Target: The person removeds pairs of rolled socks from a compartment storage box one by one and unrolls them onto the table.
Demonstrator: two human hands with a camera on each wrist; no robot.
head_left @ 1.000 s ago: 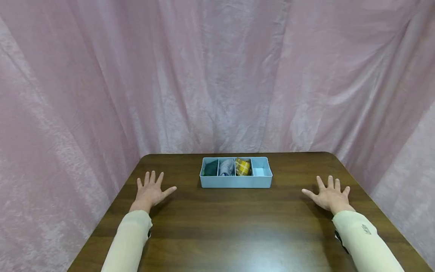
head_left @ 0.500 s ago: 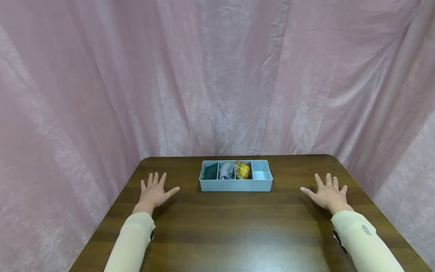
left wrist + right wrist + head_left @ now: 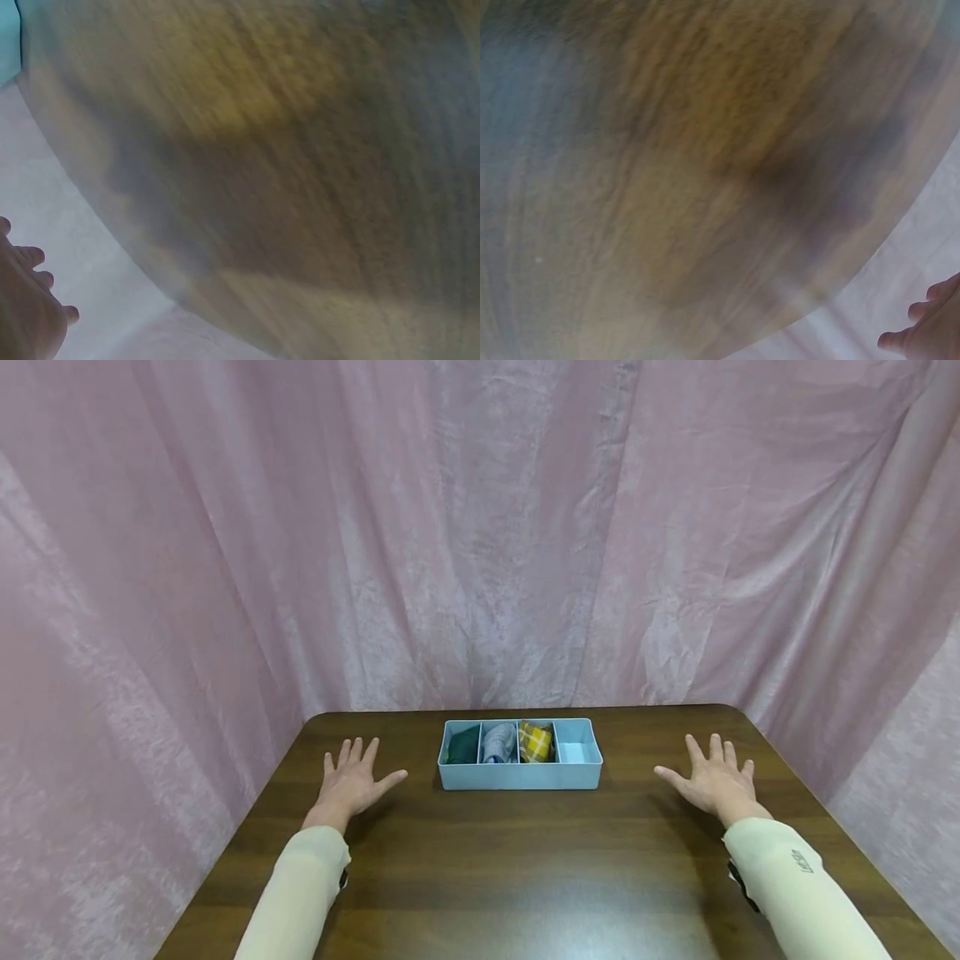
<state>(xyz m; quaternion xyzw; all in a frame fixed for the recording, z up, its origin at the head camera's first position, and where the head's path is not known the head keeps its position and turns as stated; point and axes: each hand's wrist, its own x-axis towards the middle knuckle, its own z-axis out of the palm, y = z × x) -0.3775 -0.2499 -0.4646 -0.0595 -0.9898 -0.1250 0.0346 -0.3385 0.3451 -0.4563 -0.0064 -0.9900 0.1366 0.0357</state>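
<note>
In the head view my left hand (image 3: 349, 787) is held over the left side of the table, fingers straight and spread, holding nothing. My right hand (image 3: 715, 781) mirrors it on the right side, also spread and holding nothing. Between them, toward the far edge, stands a light blue divided box (image 3: 521, 777). Its compartments hold, from the left, a dark green cloth item (image 3: 462, 746), a grey rolled cloth item (image 3: 499, 743) and a yellow plaid cloth item (image 3: 536, 742). The rightmost compartment shows a bare bottom. Both hands are apart from the box.
The brown wooden table (image 3: 517, 868) has rounded far corners. Pink velvet curtains (image 3: 510, 527) hang behind it and along both sides. The left wrist view shows blurred tabletop and a corner of the blue box (image 3: 7, 41); the right wrist view is mostly blurred tabletop.
Both hands have moved slightly inward, toward the box, with fingers still spread. The table and box sit a little lower in the head view. Nothing was taken hold of.
</note>
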